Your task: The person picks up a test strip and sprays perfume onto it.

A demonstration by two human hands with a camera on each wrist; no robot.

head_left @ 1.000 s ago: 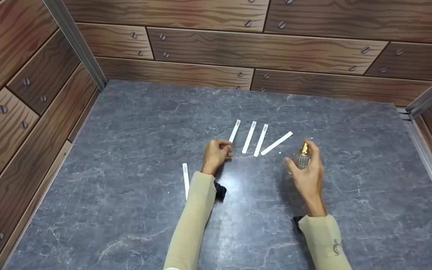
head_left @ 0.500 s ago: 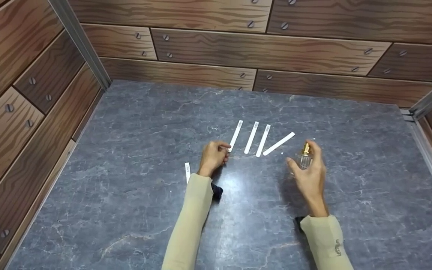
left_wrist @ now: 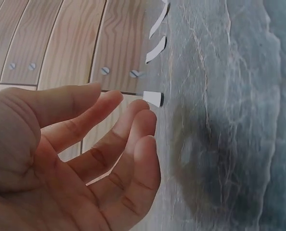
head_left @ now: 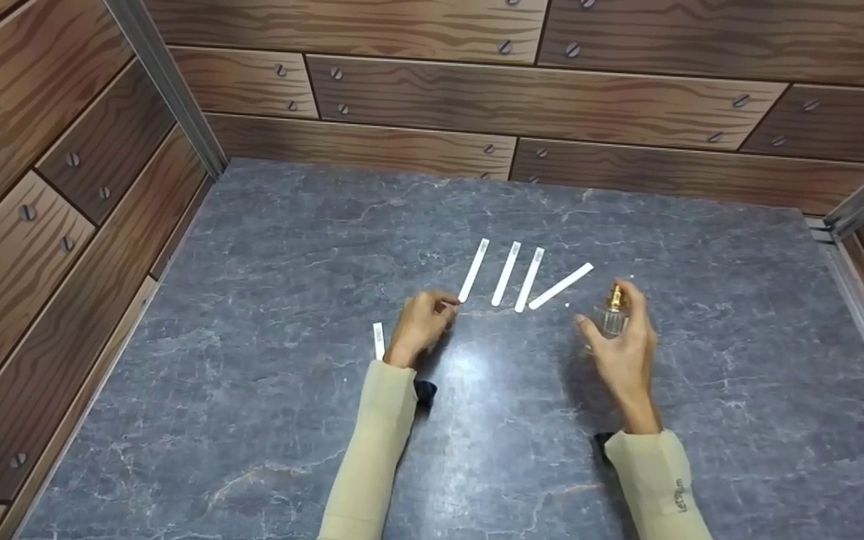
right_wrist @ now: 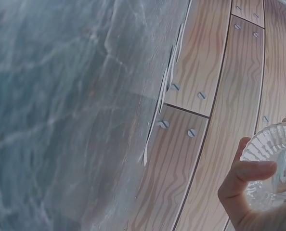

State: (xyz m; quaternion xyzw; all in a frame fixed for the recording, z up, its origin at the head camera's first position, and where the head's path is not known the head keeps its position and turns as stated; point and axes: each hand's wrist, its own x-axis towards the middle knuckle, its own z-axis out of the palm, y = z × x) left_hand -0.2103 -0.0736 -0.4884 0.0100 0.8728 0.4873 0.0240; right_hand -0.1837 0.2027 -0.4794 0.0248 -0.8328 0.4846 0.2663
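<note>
My left hand (head_left: 423, 324) hovers low over the table with loosely curled fingers and holds nothing. Its fingertips are right at the near end of a white paper strip (head_left: 475, 270); in the left wrist view that strip's end (left_wrist: 153, 98) shows just beyond them. My right hand (head_left: 623, 349) grips a ribbed clear glass perfume bottle (head_left: 613, 322) with a gold spray top, the index finger at the top. From the right wrist view, the bottle's round fluted base (right_wrist: 268, 137) faces the camera, above the table, with the thumb across it.
Two more white strips (head_left: 506, 274) (head_left: 529, 280) lie roughly parallel to the right, and a slanted strip (head_left: 561, 286) lies beyond them. Another strip (head_left: 379, 341) is partly hidden under my left wrist. Wood-patterned walls (head_left: 417, 90) border the grey marbled table (head_left: 312, 240).
My left hand has drawn back slightly toward me and left, uncovering the near end of the leftmost strip of the row. My right hand keeps holding the perfume bottle in place.
</note>
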